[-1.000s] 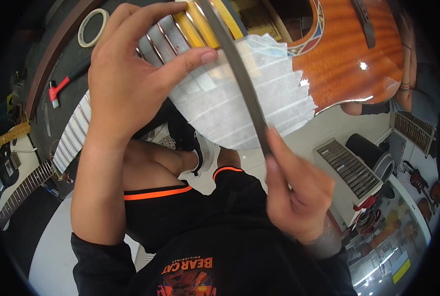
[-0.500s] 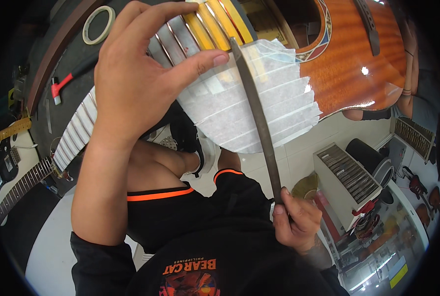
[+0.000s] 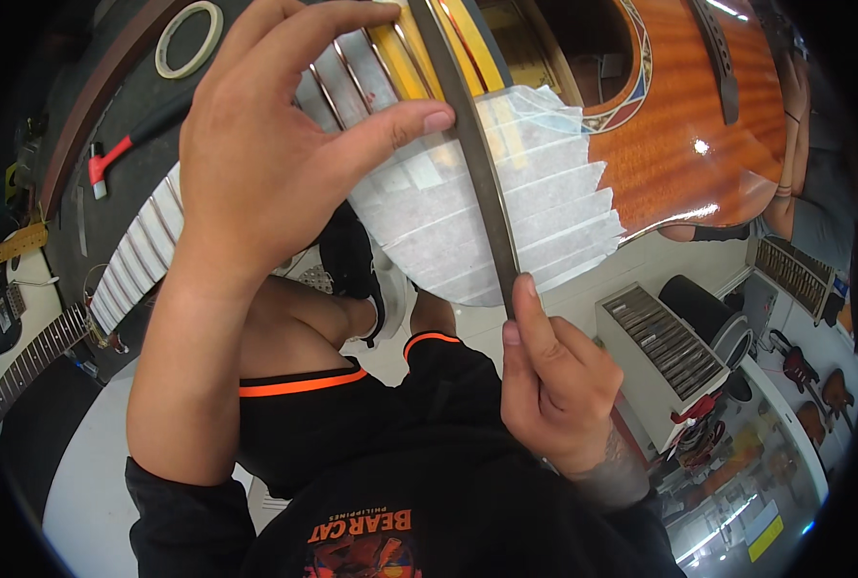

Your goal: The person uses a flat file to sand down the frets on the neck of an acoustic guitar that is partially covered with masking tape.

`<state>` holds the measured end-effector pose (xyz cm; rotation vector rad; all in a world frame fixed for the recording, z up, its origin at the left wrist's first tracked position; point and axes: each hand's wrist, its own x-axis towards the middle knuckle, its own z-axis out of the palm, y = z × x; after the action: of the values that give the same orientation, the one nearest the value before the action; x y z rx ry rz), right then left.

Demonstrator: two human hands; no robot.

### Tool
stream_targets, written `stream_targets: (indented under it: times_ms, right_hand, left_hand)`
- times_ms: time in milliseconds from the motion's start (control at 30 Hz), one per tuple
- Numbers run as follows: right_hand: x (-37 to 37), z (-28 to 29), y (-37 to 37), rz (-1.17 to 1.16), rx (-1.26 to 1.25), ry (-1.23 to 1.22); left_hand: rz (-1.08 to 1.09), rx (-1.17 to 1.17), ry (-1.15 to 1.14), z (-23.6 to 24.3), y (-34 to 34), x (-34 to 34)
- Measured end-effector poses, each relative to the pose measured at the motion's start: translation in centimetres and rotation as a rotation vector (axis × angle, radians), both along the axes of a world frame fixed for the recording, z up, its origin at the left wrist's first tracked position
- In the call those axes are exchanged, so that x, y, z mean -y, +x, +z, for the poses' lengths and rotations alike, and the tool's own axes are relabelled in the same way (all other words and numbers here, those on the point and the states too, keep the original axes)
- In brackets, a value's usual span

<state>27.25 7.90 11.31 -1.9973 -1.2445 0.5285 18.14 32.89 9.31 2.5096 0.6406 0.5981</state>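
Observation:
Pinched in my right hand [image 3: 564, 380] is a long dark metal file [image 3: 482, 178], its lower end between thumb and fingers. The file lies across the fretboard, roughly in line with the metal frets, and its far end runs out at the top edge. My left hand [image 3: 265, 135] is over the fretboard [image 3: 338, 82], thumb and index finger spread apart, the thumb tip beside the file. Yellow and whitish tape covers the wood between the frets. White masking tape [image 3: 439, 231] in overlapping strips covers part of the glossy brown acoustic guitar body [image 3: 679, 164].
On the dark bench at left are a tape roll [image 3: 167, 48] and a red-and-black hammer [image 3: 111, 164]. An electric guitar [image 3: 10, 313] lies at far left. At right stand a box of slim dark items [image 3: 655, 352] and a glass case [image 3: 776, 501]. Another person's arm [image 3: 783, 202] shows beyond the guitar.
My right hand has moved up and slightly left, pushing the file farther over the fretboard. My left hand has stayed in nearly the same place.

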Motion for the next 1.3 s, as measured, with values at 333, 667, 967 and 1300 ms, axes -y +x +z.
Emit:
stream_targets:
  times_ms: [333,667,967,1300]
  right_hand:
    - [2.9,0.5,0.1,0.067,0.094,-0.026]
    - [5.8,0.2,-0.4,0.061,0.098,-0.014]
    - [2.4,-0.2,0.0,0.055,0.036,-0.023]
    - [-1.5,0.3,1.3,0.07,0.048,-0.034]
  left_hand:
    - [-0.013,-0.002,-0.006,0.0,0.2,0.0]
    - [-0.03,-0.014,0.016,0.0,0.1,0.2]
    - [0.003,-0.029,0.027,-0.1,-0.4,0.0]
    - [0.0,-0.012,-0.013,-0.1,-0.2,-0.1]
